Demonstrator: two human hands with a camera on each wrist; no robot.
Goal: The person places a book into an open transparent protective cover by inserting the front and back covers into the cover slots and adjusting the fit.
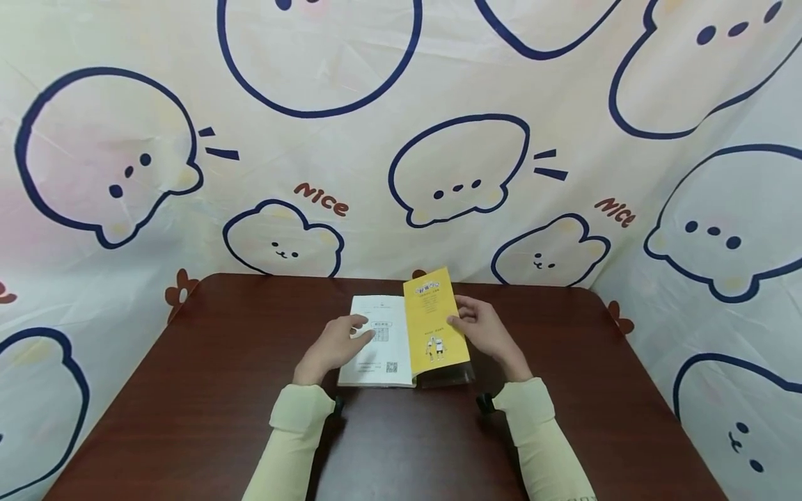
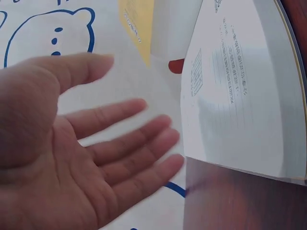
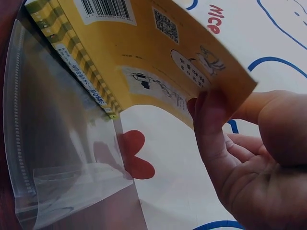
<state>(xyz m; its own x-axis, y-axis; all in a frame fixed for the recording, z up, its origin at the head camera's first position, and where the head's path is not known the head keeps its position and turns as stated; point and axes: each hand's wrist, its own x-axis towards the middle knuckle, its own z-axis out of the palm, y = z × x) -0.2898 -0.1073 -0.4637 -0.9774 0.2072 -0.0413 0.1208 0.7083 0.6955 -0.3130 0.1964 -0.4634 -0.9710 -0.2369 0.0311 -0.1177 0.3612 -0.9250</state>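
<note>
Head view: a book (image 1: 376,372) lies open near the far edge of the brown tabletop (image 1: 219,390), its white page to the left and its yellow cover (image 1: 429,306) raised on the right. The cover's top end overlaps the line of the far edge, against the cartoon-print backdrop (image 1: 351,163). Tabletop stretches well out past both hands to the slanting side edges. The left hand (image 1: 335,344) reaches over the page's left edge; the right hand (image 1: 489,334) is at the cover's outer edge.

Left wrist view: the left hand's fingers are loosely spread, thumb apart, holding nothing. The page curves up beside them, its lower edge over the tabletop.

Right wrist view: the right hand's thumb and fingers pinch the cover's free edge, bending it away from the striped spine (image 3: 72,60). A clear plastic sleeve (image 3: 57,143) spreads beside the spine, its ridged rim along the outer side.
</note>
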